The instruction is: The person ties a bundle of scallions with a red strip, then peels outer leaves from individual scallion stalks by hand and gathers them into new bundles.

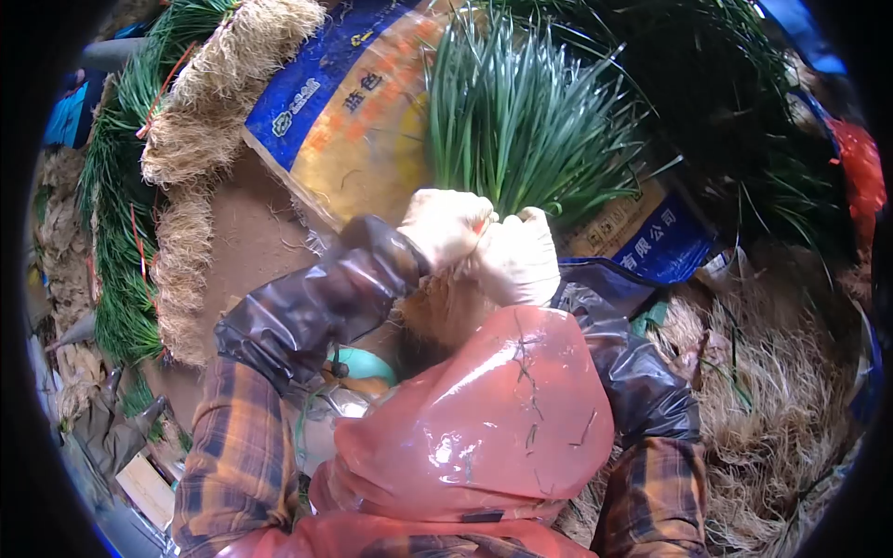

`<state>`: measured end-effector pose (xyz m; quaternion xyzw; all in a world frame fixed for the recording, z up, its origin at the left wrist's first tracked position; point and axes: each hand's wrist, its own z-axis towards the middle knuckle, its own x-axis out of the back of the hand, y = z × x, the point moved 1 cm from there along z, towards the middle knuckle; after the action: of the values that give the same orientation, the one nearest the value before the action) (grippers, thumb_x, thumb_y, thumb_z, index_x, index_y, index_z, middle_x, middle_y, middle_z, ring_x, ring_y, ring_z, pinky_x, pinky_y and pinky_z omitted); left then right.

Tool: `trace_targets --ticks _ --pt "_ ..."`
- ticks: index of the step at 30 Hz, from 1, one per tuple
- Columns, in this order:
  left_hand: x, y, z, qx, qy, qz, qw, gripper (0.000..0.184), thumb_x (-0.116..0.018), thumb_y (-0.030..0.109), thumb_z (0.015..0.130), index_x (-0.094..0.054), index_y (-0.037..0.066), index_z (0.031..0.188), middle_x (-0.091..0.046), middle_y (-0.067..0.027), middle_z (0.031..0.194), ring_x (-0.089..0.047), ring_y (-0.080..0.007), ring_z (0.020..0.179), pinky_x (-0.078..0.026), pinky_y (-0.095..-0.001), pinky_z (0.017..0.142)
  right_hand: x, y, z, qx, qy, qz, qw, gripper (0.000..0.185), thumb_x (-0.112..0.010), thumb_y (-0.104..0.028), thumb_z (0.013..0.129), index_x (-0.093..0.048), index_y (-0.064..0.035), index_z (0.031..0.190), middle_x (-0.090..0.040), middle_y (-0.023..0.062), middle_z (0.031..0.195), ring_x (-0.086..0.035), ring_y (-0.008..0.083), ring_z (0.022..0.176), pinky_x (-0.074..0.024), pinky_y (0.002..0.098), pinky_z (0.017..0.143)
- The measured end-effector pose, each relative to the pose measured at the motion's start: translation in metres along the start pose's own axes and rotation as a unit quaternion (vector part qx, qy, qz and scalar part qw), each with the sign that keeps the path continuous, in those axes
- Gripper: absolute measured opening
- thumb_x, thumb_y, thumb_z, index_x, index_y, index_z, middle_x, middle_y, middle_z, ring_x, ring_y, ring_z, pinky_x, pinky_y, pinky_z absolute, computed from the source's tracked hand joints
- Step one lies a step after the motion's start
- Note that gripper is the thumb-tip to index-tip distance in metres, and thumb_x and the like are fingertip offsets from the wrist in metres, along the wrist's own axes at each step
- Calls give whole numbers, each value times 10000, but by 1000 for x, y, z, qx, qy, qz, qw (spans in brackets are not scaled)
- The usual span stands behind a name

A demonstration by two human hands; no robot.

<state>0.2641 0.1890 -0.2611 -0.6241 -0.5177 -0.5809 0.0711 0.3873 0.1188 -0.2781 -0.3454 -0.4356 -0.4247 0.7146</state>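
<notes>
A thick bundle of green seedlings [521, 121], with long narrow leaves like chives or leeks, lies with its leaf tips pointing away from me. Its pale, stringy roots [442, 302] hang toward me below the gloves. My left hand [442, 225], in a whitish glove, is closed at the neck of the bundle. Against it, my right hand [521, 259], gloved alike, is also closed there with the thumb side up. A small orange-red bit [480, 226], perhaps a tie, shows between the fingers. The gloves hide most of the neck.
Under the leaves lies a blue and yellow printed sack [372, 130]. Tied bundles with roots [191, 139] are stacked at left. Loose rooty plants [772, 400] heap up at right. A red plastic apron [502, 409] covers my lap; a teal round object [367, 363] sits beside it.
</notes>
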Motion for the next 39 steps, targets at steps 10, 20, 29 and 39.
trace_targets --ticks 10,20,29,39 --pt "-61 -43 -33 176 132 -434 874 204 -591 200 901 -622 36 784 -601 -24 654 -539 -67 536 -426 -249 473 11 76 -61 -218 -114 -18 969 101 -625 -123 717 -629 -117 818 -608 62 738 -598 255 706 -394 396 632" --pt "-31 -23 -36 96 103 -416 898 420 -711 182 812 -554 2 1158 -633 -124 1042 -616 -202 939 -491 -310 815 -17 46 -15 -344 -193 710 583 151 -553 -87 900 -671 3 926 -627 -11 770 -528 75 669 -429 223 635" --pt "-42 -77 -61 199 15 23 980 422 -671 418 780 -599 140 1088 -613 -60 1026 -555 -196 1039 -420 -374 942 -45 -46 113 -249 -323 695 592 162 -540 -123 871 -639 -21 794 -582 49 578 -515 122 454 -418 278 441" --pt "-38 -37 -38 374 11 82 924 1256 -797 539 578 -115 -84 1428 -431 -275 1325 -449 -365 1232 -345 -402 1043 19 19 -7 -407 -138 646 631 145 -574 -121 878 -675 -39 814 -551 -24 660 -458 44 550 -335 208 489"
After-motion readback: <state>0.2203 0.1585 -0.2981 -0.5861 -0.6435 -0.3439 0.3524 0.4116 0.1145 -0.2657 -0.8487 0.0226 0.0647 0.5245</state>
